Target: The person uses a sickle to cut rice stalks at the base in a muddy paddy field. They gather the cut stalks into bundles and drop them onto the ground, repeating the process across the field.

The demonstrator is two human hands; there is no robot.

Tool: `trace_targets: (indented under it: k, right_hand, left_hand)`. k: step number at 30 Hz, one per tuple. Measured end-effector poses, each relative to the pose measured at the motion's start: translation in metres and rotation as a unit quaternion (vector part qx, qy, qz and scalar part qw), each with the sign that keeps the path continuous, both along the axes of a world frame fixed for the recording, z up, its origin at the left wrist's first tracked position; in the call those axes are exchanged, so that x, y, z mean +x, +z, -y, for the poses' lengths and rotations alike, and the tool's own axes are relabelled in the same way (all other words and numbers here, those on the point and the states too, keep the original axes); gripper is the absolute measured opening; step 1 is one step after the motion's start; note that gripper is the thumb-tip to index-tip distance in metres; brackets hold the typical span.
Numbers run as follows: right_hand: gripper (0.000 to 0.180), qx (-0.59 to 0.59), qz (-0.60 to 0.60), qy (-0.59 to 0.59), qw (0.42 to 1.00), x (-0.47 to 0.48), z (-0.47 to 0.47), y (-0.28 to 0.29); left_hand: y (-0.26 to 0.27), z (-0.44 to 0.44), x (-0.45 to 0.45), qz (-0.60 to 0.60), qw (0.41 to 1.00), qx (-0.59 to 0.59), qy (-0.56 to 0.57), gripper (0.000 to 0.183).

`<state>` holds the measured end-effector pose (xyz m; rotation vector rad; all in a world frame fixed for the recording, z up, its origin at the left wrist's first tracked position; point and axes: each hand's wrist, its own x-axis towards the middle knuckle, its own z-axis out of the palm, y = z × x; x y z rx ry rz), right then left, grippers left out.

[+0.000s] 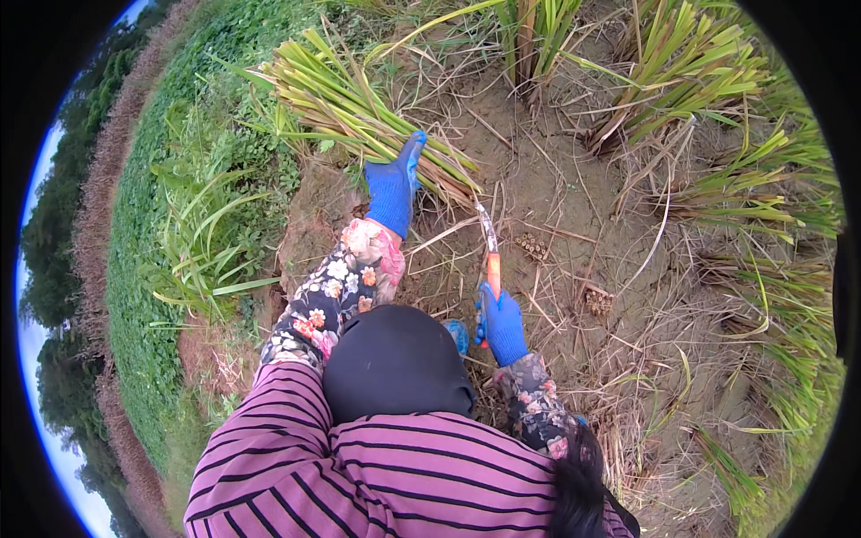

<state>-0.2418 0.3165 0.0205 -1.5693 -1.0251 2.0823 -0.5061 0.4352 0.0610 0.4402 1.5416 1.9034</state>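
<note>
My left hand [393,181], in a blue work glove, grips a bundle of cut green stalks [336,101]. The bundle lies slantwise, its leafy tops to the upper left and its stem ends to the lower right. My right hand [501,323], gloved the same way, is closed around the orange handle of a sickle [494,272]. The sickle's narrow curved blade [487,222] points away from me, and its tip reaches the stem ends of the bundle. Whether the tip touches them I cannot tell.
Cut stubble [531,246] and another stub [598,300] stick up from the bare soil [558,181]. Standing clumps [672,87] line the top and right. A grassy bank [215,249] rises on the left. Part of a blue shoe [457,334] shows beside my knee [400,363].
</note>
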Motion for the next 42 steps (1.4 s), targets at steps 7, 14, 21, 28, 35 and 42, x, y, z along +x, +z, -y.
trace_targets:
  k: [7, 14, 21, 28, 35, 42]
  right_hand:
    - [0.040, 0.001, 0.074, 0.054, 0.996, 0.015, -0.028, 0.002]
    - [0.045, 0.076, 0.148, 0.151, 0.974, -0.009, -0.058, 0.003]
    - [0.034, 0.036, 0.062, 0.055, 0.996, 0.016, 0.011, -0.012]
    - [0.040, 0.034, 0.141, 0.074, 0.987, 0.036, -0.014, 0.032]
    - [0.047, 0.124, 0.217, 0.194, 0.949, 0.068, -0.065, 0.041]
    - [0.042, 0.343, 0.319, 0.266, 0.842, 0.062, -0.091, 0.077]
  left_hand:
    - [0.010, -0.012, 0.011, 0.054, 0.997, 0.037, -0.039, 0.050]
    - [0.000, -0.001, 0.020, 0.052, 0.987, 0.116, -0.096, 0.037]
    - [-0.008, -0.006, -0.008, -0.003, 0.995, -0.053, 0.081, 0.026]
    - [-0.002, 0.013, -0.034, 0.133, 0.987, -0.084, 0.038, 0.034]
    - [-0.016, 0.090, -0.058, 0.325, 0.930, 0.047, -0.165, 0.034]
    - [-0.018, 0.141, -0.034, -0.251, 0.873, -0.082, -0.409, 0.028]
